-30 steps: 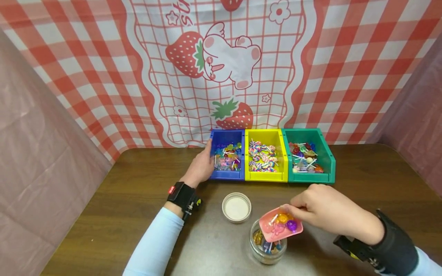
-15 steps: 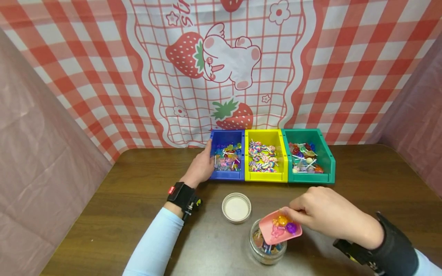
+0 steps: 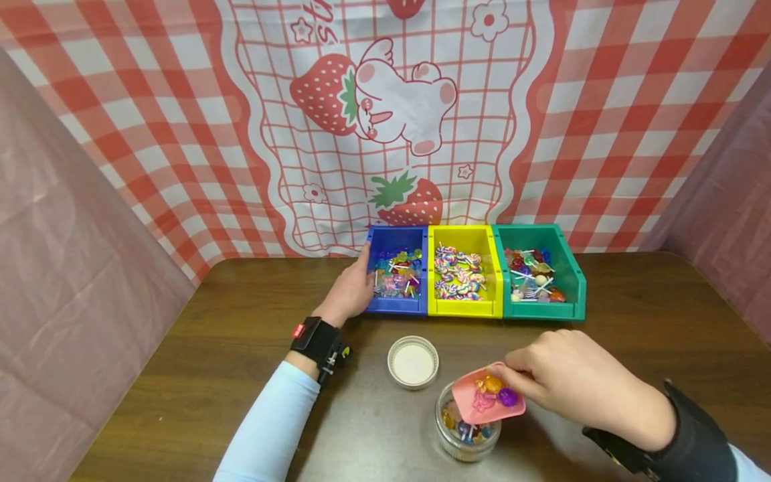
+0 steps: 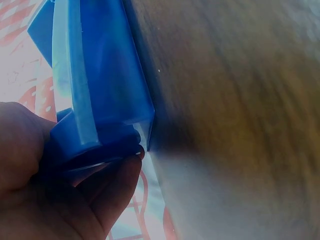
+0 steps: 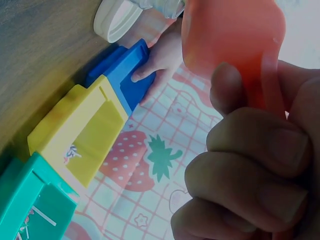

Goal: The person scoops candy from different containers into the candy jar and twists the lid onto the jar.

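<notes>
We've got the right hand (image 3: 569,375) over the counter (image 3: 199,335), fingers curled tight round the handle of the pink scoop (image 3: 465,396). Orange, pink and purple candies (image 3: 492,385) sit in it, right above the mouth of the glass jar (image 3: 467,445); whether it touches the rim, we can't tell. Across we go: the left hand (image 3: 349,288) pinches the blue bin (image 3: 396,306) between thumb and fingers, yellow bin (image 3: 464,308) alongside.
</notes>
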